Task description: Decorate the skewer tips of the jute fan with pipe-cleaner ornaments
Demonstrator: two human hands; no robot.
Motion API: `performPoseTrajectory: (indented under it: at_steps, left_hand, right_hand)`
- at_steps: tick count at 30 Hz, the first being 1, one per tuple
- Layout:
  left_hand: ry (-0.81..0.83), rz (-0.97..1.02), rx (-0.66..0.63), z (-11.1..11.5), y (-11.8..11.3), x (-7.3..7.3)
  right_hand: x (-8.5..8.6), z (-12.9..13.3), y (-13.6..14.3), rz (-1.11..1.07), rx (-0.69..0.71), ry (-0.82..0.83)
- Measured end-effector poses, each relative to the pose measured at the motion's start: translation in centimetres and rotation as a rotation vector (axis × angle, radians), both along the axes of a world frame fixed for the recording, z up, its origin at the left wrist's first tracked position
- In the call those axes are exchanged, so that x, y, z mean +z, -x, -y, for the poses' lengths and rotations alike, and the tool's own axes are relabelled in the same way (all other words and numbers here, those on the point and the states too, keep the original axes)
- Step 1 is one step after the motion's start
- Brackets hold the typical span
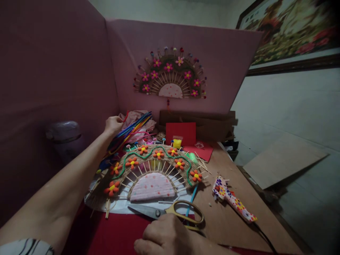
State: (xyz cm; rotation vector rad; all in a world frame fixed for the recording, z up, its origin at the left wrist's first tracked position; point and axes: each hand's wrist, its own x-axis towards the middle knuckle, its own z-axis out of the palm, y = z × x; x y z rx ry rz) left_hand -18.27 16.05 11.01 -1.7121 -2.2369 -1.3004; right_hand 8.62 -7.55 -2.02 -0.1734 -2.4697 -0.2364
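Note:
My left hand (114, 124) reaches to the back left, its fingers pinched on a red pipe cleaner (126, 116) beside a bundle of blue, yellow and red pipe cleaners (132, 128). My right hand (166, 233) is closed at the front edge, overlapping the handle side of the gold-handled scissors (156, 212); its fingertips are hidden. Between my hands lies a half-round fan (152, 186) of sticks and twine, with orange flowers (158, 154), a wavy green pipe cleaner (167, 157) and a pink dotted centre.
A hot glue gun (233, 202) with a floral cover lies on the brown board (255, 232) at right, its cord running forward. Red card (180, 131), a yellow packet (177, 142) and loose sticks (203, 163) are behind the fan. A finished fan (170, 76) hangs on the pink panel (223, 63).

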Motion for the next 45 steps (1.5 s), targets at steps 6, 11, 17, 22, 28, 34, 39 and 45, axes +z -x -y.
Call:
performPoseTrajectory:
  at_steps: [6, 11, 17, 22, 28, 34, 39, 45]
  left_hand:
    - [-0.224, 0.110, -0.020, 1.0, -1.6, 1.6]
    - [-0.341, 0.775, -0.272, 2.9, -4.7, 4.0]
    - [-0.209, 1.098, -0.576, 6.8, -9.2, 4.3]
    - [0.015, 1.202, -0.736, 10.8, -13.5, 2.1]
    - [0.138, 1.313, -0.923, 15.5, -17.6, -1.9]
    - [-0.014, 1.311, -0.889, 16.8, -18.1, -4.3]
    - [-0.141, 1.177, -0.771, 16.7, -17.0, -5.4]
    - [-0.063, 0.901, -0.801, 17.9, -16.7, -7.0]
  right_hand:
    - [0.5, 0.0, 0.3, -0.087, 0.012, -0.002]
    - [0.5, 0.0, 0.3, -0.171, 0.034, 0.057]
    - [2.6, 1.0, -0.8, -0.402, -0.003, 0.359]
    - [4.1, -0.3, -2.0, -0.738, -0.192, 0.540]
    - [4.4, -3.8, -2.6, -0.915, -0.400, 0.818]
    - [3.4, -4.6, -2.2, -0.897, -0.302, 1.033]
    - [3.3, -4.6, -2.3, -0.999, -0.202, 1.255]
    - [4.3, -4.8, -2.3, -1.181, -0.141, 1.302]
